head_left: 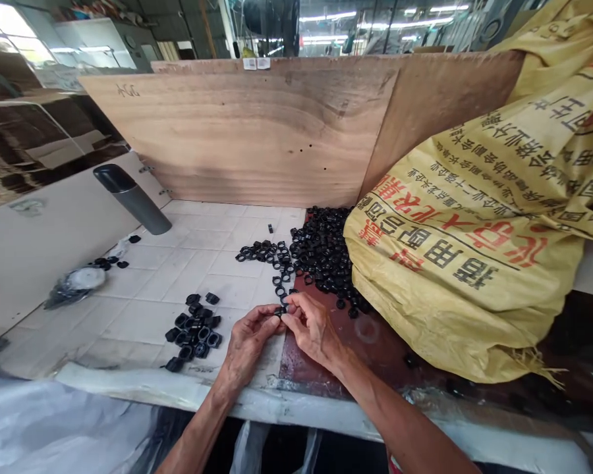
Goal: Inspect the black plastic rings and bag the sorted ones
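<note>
My left hand (250,337) and my right hand (312,327) meet over the front of the table, both closed on a small black plastic ring (280,311). Fingertips hide most of that part. Just beyond them lies a loose trail of black rings (281,263), running into a big heap of small black parts (323,247). To the left of my left hand sits a smaller pile of black nut-like pieces (195,329), some stacked on others.
A large yellow woven sack (454,263) leans on the right. Plywood boards (257,138) wall off the back. At left are a dark grey bottle (133,201) and a plastic bag (79,284) with a white roundish thing. A padded edge (168,392) lines the front.
</note>
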The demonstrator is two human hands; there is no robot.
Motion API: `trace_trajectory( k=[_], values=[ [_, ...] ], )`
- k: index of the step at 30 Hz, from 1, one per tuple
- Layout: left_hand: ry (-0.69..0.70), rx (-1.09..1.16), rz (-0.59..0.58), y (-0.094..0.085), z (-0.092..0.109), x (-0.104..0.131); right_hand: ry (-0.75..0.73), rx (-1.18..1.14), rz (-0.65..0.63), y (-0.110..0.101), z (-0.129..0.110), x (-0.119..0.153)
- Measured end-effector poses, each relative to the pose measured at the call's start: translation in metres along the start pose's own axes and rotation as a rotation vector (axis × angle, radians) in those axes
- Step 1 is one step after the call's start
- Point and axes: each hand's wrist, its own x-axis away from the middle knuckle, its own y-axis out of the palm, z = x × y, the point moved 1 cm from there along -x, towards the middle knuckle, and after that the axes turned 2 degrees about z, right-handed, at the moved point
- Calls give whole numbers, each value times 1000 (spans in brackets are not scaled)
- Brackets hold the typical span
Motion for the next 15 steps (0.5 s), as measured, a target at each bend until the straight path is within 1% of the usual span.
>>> trace_trajectory(
  k=[2, 3, 6, 7, 8, 10, 12, 14, 15],
  values=[
    [-2, -43, -9, 0, 0, 0, -1, -2, 6, 2, 0, 0],
    [9, -78, -14, 0, 0, 0, 39, -23, -5, 3, 0, 1],
    [85, -249, -25, -1, -1, 0, 267, -143, -96, 6, 1, 0],
    [122, -335, -42, -1, -1, 1, 330, -158, -143, 5, 1, -1],
    [168, -442, -64, -1, -1, 2, 360, -130, -181, 1, 1, -3],
    [311, -708, -109, -3, 0, 5, 329, 78, -197, -13, -1, -6],
    [494, -1004, -106, -6, 1, 10, 265, 402, -128, -35, -3, -9],
    [632, -1267, -6, -9, 3, 16, 302, 697, -57, -59, -5, -10],
    [666, -1373, 64, -11, 4, 18, 350, 811, -46, -69, -6, -10]
  ],
)
